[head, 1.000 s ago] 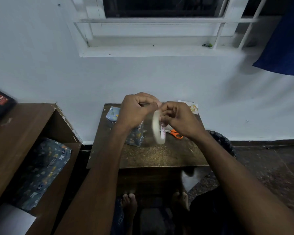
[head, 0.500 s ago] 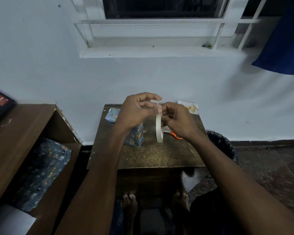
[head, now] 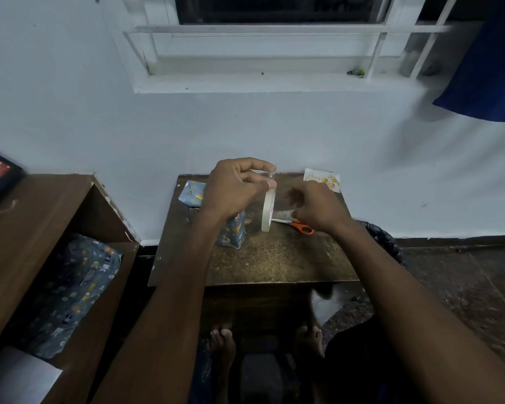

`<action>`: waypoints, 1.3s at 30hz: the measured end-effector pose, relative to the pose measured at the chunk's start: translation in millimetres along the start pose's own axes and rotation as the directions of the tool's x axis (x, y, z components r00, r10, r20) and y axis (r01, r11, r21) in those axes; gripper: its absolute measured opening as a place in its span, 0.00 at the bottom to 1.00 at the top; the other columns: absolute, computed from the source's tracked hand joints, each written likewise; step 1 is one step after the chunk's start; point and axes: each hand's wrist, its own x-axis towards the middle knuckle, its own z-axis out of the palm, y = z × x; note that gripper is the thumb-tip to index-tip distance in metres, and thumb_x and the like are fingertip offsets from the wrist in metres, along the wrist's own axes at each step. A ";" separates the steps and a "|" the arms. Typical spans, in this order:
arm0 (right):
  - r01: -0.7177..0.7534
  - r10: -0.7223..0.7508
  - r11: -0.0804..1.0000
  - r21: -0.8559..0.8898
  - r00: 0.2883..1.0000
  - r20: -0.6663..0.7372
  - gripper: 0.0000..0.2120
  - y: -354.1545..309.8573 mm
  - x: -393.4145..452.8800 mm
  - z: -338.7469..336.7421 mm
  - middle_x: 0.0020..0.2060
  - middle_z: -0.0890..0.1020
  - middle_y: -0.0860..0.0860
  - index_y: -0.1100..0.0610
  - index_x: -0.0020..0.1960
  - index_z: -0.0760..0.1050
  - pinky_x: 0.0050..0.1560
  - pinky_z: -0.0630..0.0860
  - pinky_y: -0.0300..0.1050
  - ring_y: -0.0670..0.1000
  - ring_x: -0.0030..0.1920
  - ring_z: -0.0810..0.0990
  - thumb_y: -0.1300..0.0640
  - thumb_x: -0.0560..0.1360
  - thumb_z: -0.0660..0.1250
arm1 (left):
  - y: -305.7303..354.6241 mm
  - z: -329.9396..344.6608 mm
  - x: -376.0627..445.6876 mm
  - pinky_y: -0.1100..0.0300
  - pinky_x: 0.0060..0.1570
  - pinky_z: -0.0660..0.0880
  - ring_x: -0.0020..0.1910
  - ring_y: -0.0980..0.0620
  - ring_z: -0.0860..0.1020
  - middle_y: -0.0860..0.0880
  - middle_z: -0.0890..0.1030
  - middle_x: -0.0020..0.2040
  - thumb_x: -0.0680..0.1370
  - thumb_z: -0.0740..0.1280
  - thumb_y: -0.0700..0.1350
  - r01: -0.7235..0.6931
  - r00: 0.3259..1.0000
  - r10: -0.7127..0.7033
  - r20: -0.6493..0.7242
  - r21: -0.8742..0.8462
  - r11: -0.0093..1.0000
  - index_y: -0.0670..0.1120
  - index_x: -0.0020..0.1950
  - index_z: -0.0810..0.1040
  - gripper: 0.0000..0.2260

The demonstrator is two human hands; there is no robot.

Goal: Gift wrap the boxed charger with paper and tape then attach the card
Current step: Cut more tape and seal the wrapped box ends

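Note:
The boxed charger, wrapped in blue patterned paper, stands on the small brown table, partly hidden behind my left forearm. My left hand pinches the top of a clear tape roll, which hangs on edge above the table. My right hand is a little to the right of the roll, apart from it, blurred, its fingers loosely curled with nothing seen in them. The white card with yellow print lies at the table's far right corner.
Orange-handled scissors lie on the table under my right hand. A wooden shelf unit at the left holds spare blue wrapping paper and a white sheet. A black bin stands right of the table. My bare feet are underneath.
My right hand has let go of the tape roll and moved right and down over the scissors. My left hand still holds the roll, which now hangs from it alone.

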 end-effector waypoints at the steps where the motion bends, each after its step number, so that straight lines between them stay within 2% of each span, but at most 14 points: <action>1: -0.046 0.048 0.991 -0.125 0.999 0.018 0.07 6.1 0.4 0.4 0.43 0.84 0.48 0.54 0.44 0.80 0.43 0.78 0.49 0.53 0.46 0.82 0.63 0.69 0.72 | -0.1 0.6 1.0 0.49 0.66 0.79 0.51 0.59 0.87 0.56 0.89 0.43 0.75 0.80 0.46 0.006 1.000 -0.006 -0.004 0.017 1.000 0.56 0.55 0.88 0.10; 5: -0.110 0.143 0.961 -0.254 0.983 0.114 0.04 13.1 -1.4 6.6 0.49 0.85 0.52 0.51 0.46 0.84 0.52 0.82 0.52 0.55 0.51 0.82 0.59 0.73 0.73 | -2.2 2.5 4.4 0.47 0.65 0.79 0.53 0.61 0.85 0.60 0.88 0.44 0.77 0.76 0.44 0.011 1.000 -0.012 0.005 0.107 0.994 0.58 0.54 0.88 0.10; 8: -0.124 0.159 0.946 -0.299 0.983 0.095 0.05 11.5 -2.0 10.5 0.51 0.84 0.52 0.50 0.48 0.85 0.51 0.82 0.52 0.56 0.52 0.82 0.57 0.74 0.74 | -2.6 2.9 4.7 0.46 0.61 0.81 0.52 0.62 0.85 0.64 0.88 0.46 0.77 0.71 0.42 0.013 1.000 -0.015 0.011 0.175 0.984 0.60 0.55 0.87 0.13; 11: -0.127 0.161 0.921 -0.368 0.985 0.061 0.07 7.6 -2.5 12.8 0.52 0.83 0.52 0.50 0.51 0.83 0.49 0.80 0.51 0.56 0.53 0.82 0.57 0.74 0.74 | -0.7 2.1 3.6 0.46 0.60 0.81 0.53 0.62 0.85 0.64 0.88 0.46 0.77 0.68 0.40 0.017 1.000 -0.021 0.018 0.185 0.983 0.60 0.56 0.87 0.16; 16: -0.064 0.106 0.806 -0.589 0.994 0.038 0.10 -8.1 -4.9 17.2 0.53 0.83 0.54 0.54 0.59 0.81 0.46 0.76 0.50 0.58 0.53 0.83 0.59 0.78 0.71 | -0.1 0.7 2.4 0.39 0.58 0.82 0.53 0.46 0.87 0.63 0.88 0.44 0.76 0.65 0.35 0.022 0.999 -0.026 0.021 0.204 0.979 0.61 0.55 0.85 0.21; 20: -0.024 0.084 0.749 -0.662 0.995 0.059 0.09 -15.9 -5.5 20.0 0.52 0.83 0.54 0.56 0.59 0.79 0.42 0.71 0.48 0.59 0.52 0.84 0.62 0.79 0.69 | -0.2 0.2 1.9 0.41 0.60 0.81 0.53 0.56 0.86 0.63 0.88 0.44 0.76 0.66 0.35 0.022 1.000 -0.025 0.016 0.199 0.980 0.61 0.56 0.85 0.22; 23: 0.000 0.061 0.753 -0.658 0.996 0.070 0.10 -15.9 -5.2 19.7 0.53 0.82 0.55 0.56 0.60 0.78 0.43 0.70 0.48 0.59 0.54 0.83 0.60 0.79 0.70 | -0.1 -0.1 1.9 0.42 0.61 0.81 0.53 0.57 0.85 0.62 0.88 0.44 0.76 0.66 0.35 0.022 1.000 -0.025 0.014 0.190 0.982 0.60 0.57 0.85 0.22; 28: -0.076 0.098 0.874 -0.480 0.995 0.021 0.12 -2.1 -1.5 13.4 0.51 0.84 0.54 0.56 0.56 0.81 0.48 0.81 0.52 0.57 0.51 0.82 0.53 0.75 0.75 | -1.2 -0.6 2.7 0.43 0.61 0.81 0.54 0.59 0.85 0.62 0.88 0.44 0.76 0.66 0.36 0.020 0.999 -0.025 0.025 0.193 0.981 0.62 0.57 0.85 0.21; 31: -0.154 0.135 0.932 -0.329 0.987 -0.083 0.08 4.3 -2.0 1.2 0.45 0.85 0.53 0.51 0.51 0.86 0.47 0.81 0.50 0.56 0.47 0.83 0.53 0.73 0.77 | -2.0 -0.7 3.2 0.43 0.61 0.81 0.53 0.59 0.85 0.63 0.88 0.45 0.75 0.66 0.37 0.023 0.999 -0.032 0.039 0.200 0.980 0.61 0.58 0.85 0.21; 33: -0.180 0.158 0.970 -0.162 0.977 -0.143 0.09 7.4 -3.5 -10.8 0.41 0.86 0.50 0.48 0.50 0.88 0.45 0.80 0.47 0.54 0.45 0.83 0.55 0.70 0.77 | -1.4 -1.7 2.9 0.43 0.59 0.81 0.53 0.57 0.85 0.63 0.88 0.45 0.74 0.66 0.37 0.020 0.999 -0.030 0.043 0.211 0.977 0.61 0.58 0.84 0.22; 36: -0.090 0.102 0.992 0.094 0.986 -0.130 0.12 12.0 -11.4 -31.1 0.35 0.85 0.45 0.47 0.49 0.88 0.42 0.78 0.43 0.47 0.39 0.83 0.61 0.70 0.76 | -1.2 -2.3 3.3 0.43 0.59 0.80 0.54 0.58 0.84 0.64 0.87 0.46 0.74 0.68 0.37 0.012 0.999 -0.023 0.046 0.232 0.973 0.62 0.60 0.83 0.22; 39: -0.001 0.010 0.945 0.328 1.000 -0.026 0.12 13.7 -21.8 -44.6 0.36 0.87 0.50 0.54 0.50 0.86 0.36 0.80 0.44 0.45 0.33 0.84 0.69 0.72 0.75 | -1.8 -2.5 2.7 0.42 0.60 0.79 0.53 0.56 0.84 0.65 0.87 0.47 0.73 0.69 0.39 -0.001 0.999 -0.010 0.045 0.238 0.971 0.63 0.61 0.82 0.22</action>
